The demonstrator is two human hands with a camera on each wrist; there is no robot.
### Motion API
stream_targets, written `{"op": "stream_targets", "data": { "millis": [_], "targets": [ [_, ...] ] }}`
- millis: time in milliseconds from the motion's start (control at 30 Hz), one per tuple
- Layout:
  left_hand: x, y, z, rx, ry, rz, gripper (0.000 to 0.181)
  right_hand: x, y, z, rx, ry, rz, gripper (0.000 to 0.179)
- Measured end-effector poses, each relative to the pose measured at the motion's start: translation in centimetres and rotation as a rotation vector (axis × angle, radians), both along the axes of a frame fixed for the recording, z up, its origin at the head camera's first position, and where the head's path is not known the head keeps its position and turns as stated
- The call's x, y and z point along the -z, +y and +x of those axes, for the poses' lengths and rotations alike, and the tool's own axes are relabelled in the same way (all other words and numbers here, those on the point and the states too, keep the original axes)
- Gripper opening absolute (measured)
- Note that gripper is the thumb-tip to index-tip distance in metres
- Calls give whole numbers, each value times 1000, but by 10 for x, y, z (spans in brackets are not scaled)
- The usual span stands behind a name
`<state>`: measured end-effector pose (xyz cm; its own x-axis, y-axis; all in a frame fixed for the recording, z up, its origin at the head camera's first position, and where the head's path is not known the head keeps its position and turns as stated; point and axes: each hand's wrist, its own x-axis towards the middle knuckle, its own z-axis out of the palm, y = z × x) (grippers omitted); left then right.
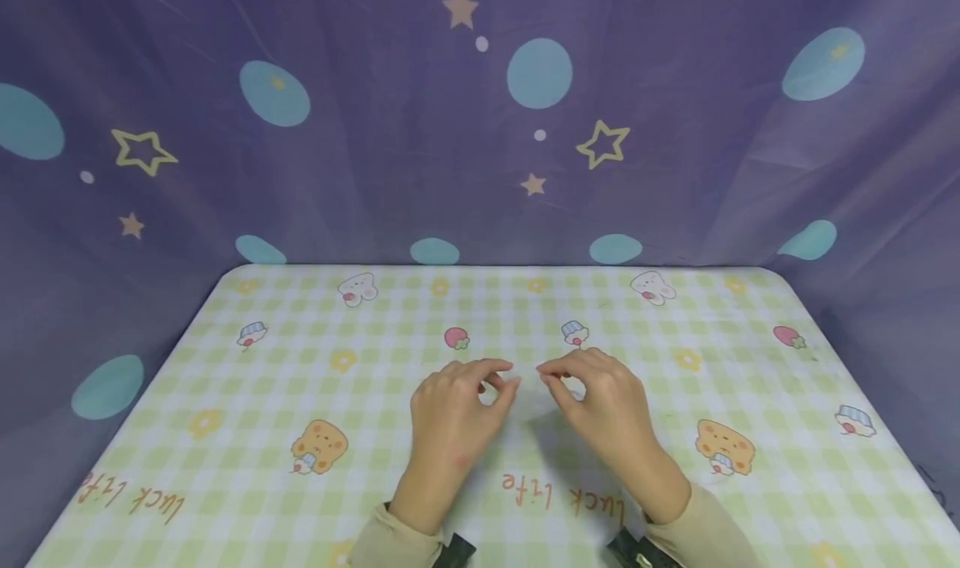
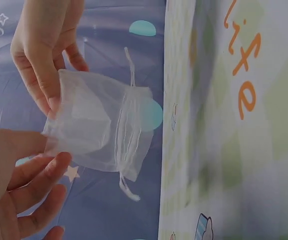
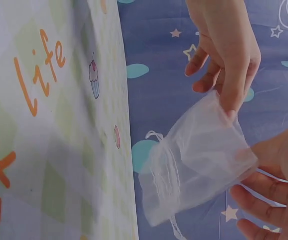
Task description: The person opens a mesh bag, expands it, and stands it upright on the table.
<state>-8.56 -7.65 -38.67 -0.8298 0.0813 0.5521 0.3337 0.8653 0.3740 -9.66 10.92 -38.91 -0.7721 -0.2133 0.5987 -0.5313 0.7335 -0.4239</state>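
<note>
A sheer white drawstring pouch (image 2: 89, 120) hangs between my two hands, its gathered, corded end pointing down toward the table. My left hand (image 1: 456, 414) pinches one upper corner between thumb and fingers. At the opposite corner, my right hand (image 1: 609, 405) pinches the mesh in the same way. Two white cord ends stick out at the sides of the pouch, as the right wrist view shows, where the pouch (image 3: 193, 160) is slightly creased. A paler patch shows through the mesh in the left wrist view. From the head view the pouch is barely visible against the cloth.
Below my hands lies a table (image 1: 247, 393) under a green-and-white checked cloth printed with cakes, bears and flowers. Behind it and at both sides hangs a purple curtain (image 1: 390, 134) with stars and teal spots.
</note>
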Motion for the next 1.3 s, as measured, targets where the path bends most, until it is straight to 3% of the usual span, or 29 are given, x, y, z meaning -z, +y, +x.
{"op": "stream_targets", "data": {
  "millis": [200,367,567,833,1100,1300],
  "targets": [
    [-1,-4,-1,-65,43,71,3,1,-1,0,7,-13,36,22],
    [-3,-7,-1,-119,15,117,3,2,-3,1,50,-74,62,18],
    [0,-6,-2,-66,-55,72,14,4,-2,-2,76,-32,-2,13],
    [4,0,-2,-6,-100,-2,26,5,-1,-2,9,83,-29,17],
    [5,1,-2,-13,-28,14,10,2,-6,1,-13,129,-54,17],
    [4,-3,-3,-32,-33,33,5,2,-3,-1,-14,124,-58,14]
  ]
}}
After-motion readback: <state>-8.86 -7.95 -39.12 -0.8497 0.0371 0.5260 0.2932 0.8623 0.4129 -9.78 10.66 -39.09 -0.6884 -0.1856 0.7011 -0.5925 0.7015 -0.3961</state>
